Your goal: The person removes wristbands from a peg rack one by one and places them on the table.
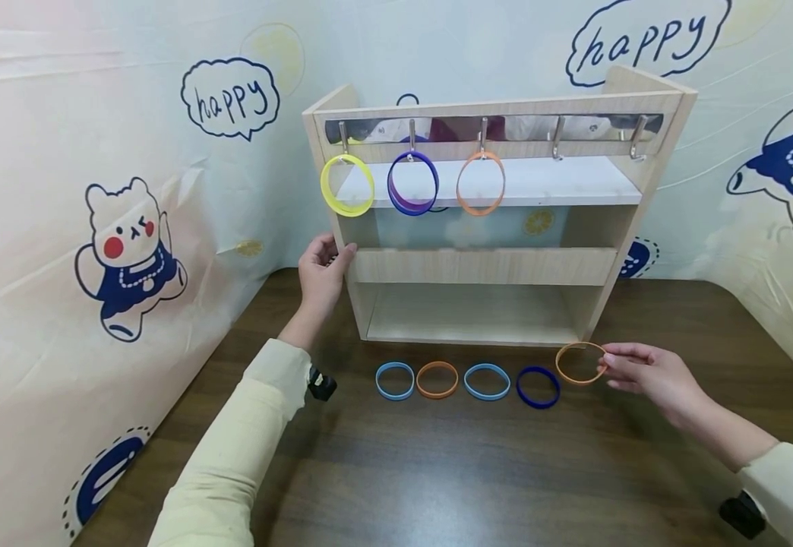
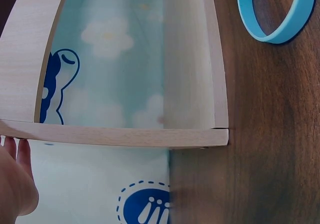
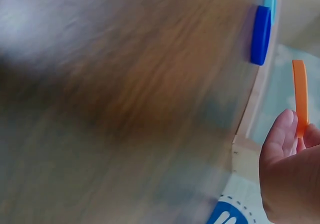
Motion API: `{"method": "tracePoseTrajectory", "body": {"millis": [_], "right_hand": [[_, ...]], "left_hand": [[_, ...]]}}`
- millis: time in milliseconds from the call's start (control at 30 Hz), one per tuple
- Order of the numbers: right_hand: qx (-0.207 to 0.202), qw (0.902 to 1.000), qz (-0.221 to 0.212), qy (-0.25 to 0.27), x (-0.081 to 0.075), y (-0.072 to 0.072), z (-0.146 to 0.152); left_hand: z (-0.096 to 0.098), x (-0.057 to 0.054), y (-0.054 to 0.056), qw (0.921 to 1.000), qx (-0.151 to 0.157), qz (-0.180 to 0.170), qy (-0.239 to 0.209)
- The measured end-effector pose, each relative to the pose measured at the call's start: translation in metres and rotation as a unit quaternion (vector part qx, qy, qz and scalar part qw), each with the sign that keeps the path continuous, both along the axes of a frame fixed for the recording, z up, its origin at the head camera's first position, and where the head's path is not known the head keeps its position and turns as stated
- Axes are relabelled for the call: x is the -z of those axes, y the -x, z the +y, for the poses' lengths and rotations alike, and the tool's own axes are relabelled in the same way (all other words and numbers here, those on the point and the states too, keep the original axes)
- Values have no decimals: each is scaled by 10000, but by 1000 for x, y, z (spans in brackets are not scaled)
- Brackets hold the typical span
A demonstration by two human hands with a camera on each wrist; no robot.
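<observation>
My right hand [image 1: 652, 372] pinches an orange wristband [image 1: 579, 381] between thumb and fingers, raised off the table by the rack's front right corner. In the right wrist view the orange band [image 3: 300, 93] stands nearly edge-on. My left hand [image 1: 321, 277] grips the left side panel of a wooden rack [image 1: 485, 266], thumb at its front edge; the left wrist view shows fingertips against the panel's outer face. On the table lie a light blue wristband [image 1: 395, 396], an orange one [image 1: 437, 395], another light blue one [image 1: 488, 396] and a dark blue one [image 1: 538, 405].
Metal hooks [image 1: 557, 140] line the rack's top rail. From the left ones hang a yellow wristband [image 1: 324, 186], dark blue and purple bands [image 1: 413, 209], and an orange band [image 1: 481, 213]. A brown table [image 1: 437, 479] carries the rack; printed cloth [image 1: 130, 99] stands behind.
</observation>
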State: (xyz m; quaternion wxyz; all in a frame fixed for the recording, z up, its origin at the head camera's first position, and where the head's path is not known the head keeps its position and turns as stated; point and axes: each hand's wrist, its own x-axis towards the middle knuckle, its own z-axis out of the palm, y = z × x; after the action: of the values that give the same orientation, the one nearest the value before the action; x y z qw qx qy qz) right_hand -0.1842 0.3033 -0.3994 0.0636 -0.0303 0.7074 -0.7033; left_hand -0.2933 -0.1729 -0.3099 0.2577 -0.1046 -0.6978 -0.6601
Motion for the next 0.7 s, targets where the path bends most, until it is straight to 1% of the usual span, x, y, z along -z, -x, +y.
{"method": "tracePoseTrajectory", "body": {"millis": [33, 133, 267, 300, 500, 700], "right_hand": [[-2, 10000, -36, -51, 1, 0, 2], [-41, 9994, -150, -306, 3, -2, 6], [-38, 9976, -302, -627, 8, -3, 10], [-49, 9972, -321, -679, 9, -3, 11], [-170, 9960, -417, -773, 15, -5, 14], [-182, 9955, -546, -749, 19, -7, 15]], "left_hand": [[0, 0, 1, 10000, 20, 9, -21], [-3, 7, 9, 9999, 46, 45, -90], [-6, 19, 23, 9999, -14, 107, -73], [-6, 21, 24, 9999, -40, 125, -54], [-6, 24, 26, 9997, -136, 202, 12], [-7, 22, 26, 9999, -73, 115, -44]]}}
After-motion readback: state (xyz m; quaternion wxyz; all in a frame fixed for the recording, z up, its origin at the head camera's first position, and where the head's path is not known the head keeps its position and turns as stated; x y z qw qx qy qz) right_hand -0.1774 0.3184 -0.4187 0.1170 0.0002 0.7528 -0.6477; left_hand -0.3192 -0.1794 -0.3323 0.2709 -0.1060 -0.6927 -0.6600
